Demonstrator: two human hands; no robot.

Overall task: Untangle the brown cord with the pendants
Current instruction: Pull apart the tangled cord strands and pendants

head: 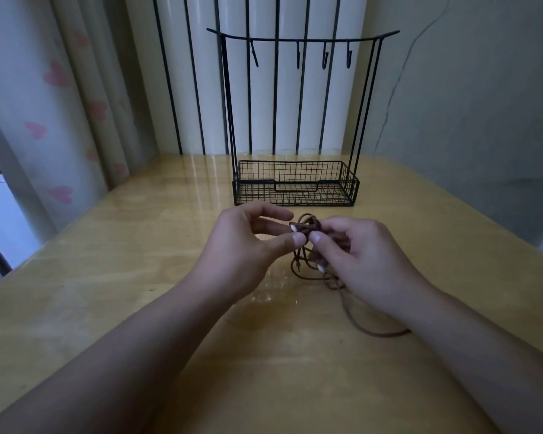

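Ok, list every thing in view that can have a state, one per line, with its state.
brown cord: tangled, bunch held above the table, tail trailing on the wood
left hand: pinching the cord
right hand: pinching the cord
pendants: caught in the tangle
wire rack: upright, basket empty
hooks: nothing hung

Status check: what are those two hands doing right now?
Left hand and right hand both pinching the knot. Brown cord still tangled, tail trailing on the table. Nothing in the way.
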